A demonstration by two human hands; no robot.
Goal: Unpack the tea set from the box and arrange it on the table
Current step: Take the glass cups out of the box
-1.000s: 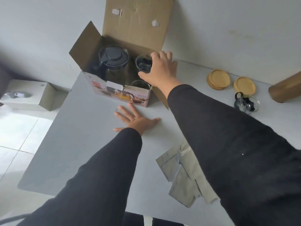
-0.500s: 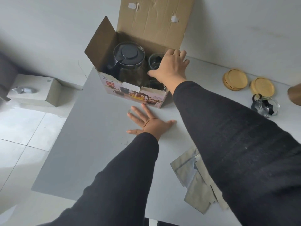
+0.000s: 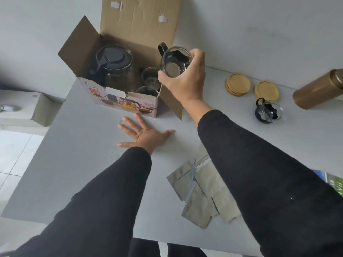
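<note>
Grey tabletop [image 3: 83, 154], round glass cup [image 3: 175, 62] in R hand [image 3: 185, 80]

No words can be read; the marks on the open cardboard tea-set box [image 3: 122, 101] are too blurry.

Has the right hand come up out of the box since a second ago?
Yes. The right hand was down inside the box; now it is raised above the box's right edge, gripping a glass cup.

Silver foil pouches [image 3: 202, 197] lie on the table [image 3: 74, 164] — bronze canister [image 3: 319, 89] far right.
</note>
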